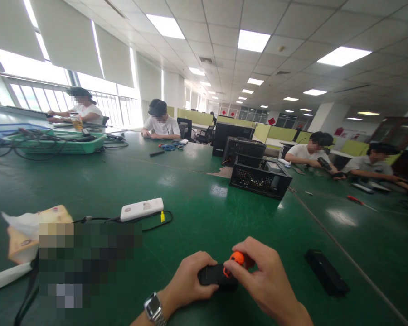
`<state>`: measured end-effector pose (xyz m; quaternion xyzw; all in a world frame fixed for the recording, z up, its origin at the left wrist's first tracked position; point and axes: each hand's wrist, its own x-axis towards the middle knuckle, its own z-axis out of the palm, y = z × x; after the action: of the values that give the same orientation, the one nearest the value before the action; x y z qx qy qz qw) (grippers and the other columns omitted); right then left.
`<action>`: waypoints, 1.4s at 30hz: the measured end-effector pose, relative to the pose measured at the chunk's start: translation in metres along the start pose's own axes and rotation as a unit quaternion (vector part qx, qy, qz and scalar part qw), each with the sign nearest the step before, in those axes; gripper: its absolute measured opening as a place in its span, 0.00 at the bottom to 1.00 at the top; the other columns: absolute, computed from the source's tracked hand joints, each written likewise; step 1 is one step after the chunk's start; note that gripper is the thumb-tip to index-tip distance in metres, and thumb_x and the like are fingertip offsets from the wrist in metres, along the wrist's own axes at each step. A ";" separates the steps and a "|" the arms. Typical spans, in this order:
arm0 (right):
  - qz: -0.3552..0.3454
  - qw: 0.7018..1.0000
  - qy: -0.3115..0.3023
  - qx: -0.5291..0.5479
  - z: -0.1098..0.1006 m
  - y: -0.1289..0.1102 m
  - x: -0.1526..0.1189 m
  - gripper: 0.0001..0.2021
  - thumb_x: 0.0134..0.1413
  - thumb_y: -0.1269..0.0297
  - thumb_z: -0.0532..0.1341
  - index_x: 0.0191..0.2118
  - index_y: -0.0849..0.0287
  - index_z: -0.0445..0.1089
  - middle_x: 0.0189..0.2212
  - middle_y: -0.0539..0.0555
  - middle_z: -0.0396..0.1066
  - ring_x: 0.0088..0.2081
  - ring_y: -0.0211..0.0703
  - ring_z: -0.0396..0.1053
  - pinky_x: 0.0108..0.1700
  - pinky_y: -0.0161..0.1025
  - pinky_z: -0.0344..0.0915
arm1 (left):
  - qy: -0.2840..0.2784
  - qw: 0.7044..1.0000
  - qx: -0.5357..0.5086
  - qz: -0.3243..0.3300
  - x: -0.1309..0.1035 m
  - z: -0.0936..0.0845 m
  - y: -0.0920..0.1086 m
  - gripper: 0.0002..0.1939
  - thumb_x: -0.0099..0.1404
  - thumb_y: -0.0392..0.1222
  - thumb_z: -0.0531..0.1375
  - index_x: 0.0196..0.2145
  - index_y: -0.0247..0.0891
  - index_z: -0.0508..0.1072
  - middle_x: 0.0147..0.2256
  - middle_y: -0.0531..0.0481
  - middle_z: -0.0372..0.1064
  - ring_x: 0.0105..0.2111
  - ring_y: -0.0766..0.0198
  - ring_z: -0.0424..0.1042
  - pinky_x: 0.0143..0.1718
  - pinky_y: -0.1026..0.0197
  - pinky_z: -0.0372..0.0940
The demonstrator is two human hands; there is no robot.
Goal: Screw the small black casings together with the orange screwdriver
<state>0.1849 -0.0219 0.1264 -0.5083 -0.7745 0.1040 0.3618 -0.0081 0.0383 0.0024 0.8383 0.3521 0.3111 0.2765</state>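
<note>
My left hand (192, 276), a watch at its wrist, is closed around the left end of a black oblong block (213, 274) on the green table. In my right hand (263, 269), thumb and fingers pinch an orange round-topped handle (237, 257) over the block's right part. The handle's lower end is hidden by the fingers, so I cannot tell what kind of tool it is. A second black oblong block (327, 273) lies to the right of my right hand, apart from it.
A white power strip (142, 209) and a tissue pack (25, 240) lie at left. Beyond stand a green basket (59, 144) of cables and an opened black computer case (258, 179). A red screwdriver (355, 199) lies at right. Several people sit around the table.
</note>
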 end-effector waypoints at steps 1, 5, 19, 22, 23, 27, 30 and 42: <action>-0.010 1.000 -0.011 0.005 0.000 0.000 0.000 0.07 0.56 0.60 0.61 0.35 0.59 0.73 0.27 0.49 0.67 0.28 0.37 0.65 0.31 0.34 0.60 | -0.001 1.000 -0.001 -0.001 0.000 0.000 0.000 0.16 0.49 0.39 0.66 0.38 0.40 0.73 0.35 0.51 0.71 0.35 0.59 0.69 0.37 0.63 0.63; -0.019 0.998 -0.060 -0.004 -0.010 0.001 0.000 0.13 0.60 0.62 0.57 0.49 0.56 0.71 0.31 0.51 0.69 0.32 0.39 0.68 0.35 0.35 0.62 | 0.003 1.000 0.000 0.000 -0.001 0.000 -0.001 0.17 0.49 0.38 0.66 0.39 0.40 0.73 0.35 0.50 0.71 0.35 0.59 0.69 0.37 0.63 0.63; 0.048 0.990 0.040 -0.124 -0.008 0.013 0.004 0.22 0.54 0.51 0.62 0.18 0.57 0.58 0.15 0.44 0.55 0.19 0.33 0.53 0.23 0.32 0.50 | 0.005 1.000 -0.002 -0.008 -0.001 0.002 -0.001 0.19 0.48 0.36 0.66 0.40 0.40 0.73 0.35 0.51 0.71 0.35 0.60 0.69 0.38 0.63 0.63; 0.025 0.990 0.062 -0.121 -0.001 0.015 0.003 0.22 0.56 0.51 0.59 0.18 0.58 0.57 0.16 0.44 0.55 0.20 0.33 0.53 0.24 0.32 0.50 | 0.003 1.000 0.002 -0.011 -0.001 0.002 -0.001 0.20 0.48 0.37 0.67 0.40 0.39 0.72 0.35 0.51 0.70 0.35 0.60 0.69 0.37 0.63 0.62; 0.019 0.993 0.051 -0.101 -0.001 0.013 0.002 0.20 0.57 0.52 0.59 0.20 0.58 0.60 0.17 0.45 0.58 0.20 0.33 0.55 0.25 0.32 0.52 | 0.002 1.000 0.003 -0.010 -0.001 0.002 -0.001 0.19 0.48 0.37 0.67 0.40 0.39 0.72 0.35 0.51 0.70 0.35 0.60 0.69 0.37 0.63 0.62; -0.015 0.999 -0.043 -0.001 -0.009 0.001 0.000 0.09 0.60 0.58 0.58 0.38 0.57 0.72 0.28 0.49 0.69 0.28 0.37 0.66 0.31 0.32 0.60 | 0.000 1.000 0.003 -0.009 -0.001 0.003 -0.003 0.18 0.48 0.37 0.67 0.39 0.40 0.72 0.35 0.51 0.70 0.34 0.60 0.68 0.37 0.63 0.63; -0.036 0.993 -0.115 0.016 -0.019 -0.006 -0.003 0.14 0.62 0.61 0.55 0.51 0.52 0.70 0.34 0.50 0.70 0.33 0.37 0.68 0.35 0.33 0.62 | -0.003 1.000 0.000 -0.009 -0.001 0.003 -0.005 0.17 0.49 0.39 0.66 0.40 0.41 0.73 0.35 0.51 0.71 0.35 0.59 0.69 0.38 0.63 0.63; -0.002 0.992 -0.129 -0.007 -0.022 -0.006 0.002 0.20 0.63 0.63 0.53 0.60 0.50 0.63 0.36 0.51 0.68 0.36 0.39 0.69 0.41 0.35 0.65 | 0.027 0.986 -0.158 0.054 0.010 -0.012 0.054 0.25 0.67 0.62 0.50 0.51 0.44 0.71 0.43 0.46 0.72 0.42 0.54 0.69 0.46 0.57 0.64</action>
<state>0.1946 -0.0272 0.1460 -0.4917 -0.8166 0.1620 0.2554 0.0116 0.0167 0.0501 0.7930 0.2607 0.3999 0.3784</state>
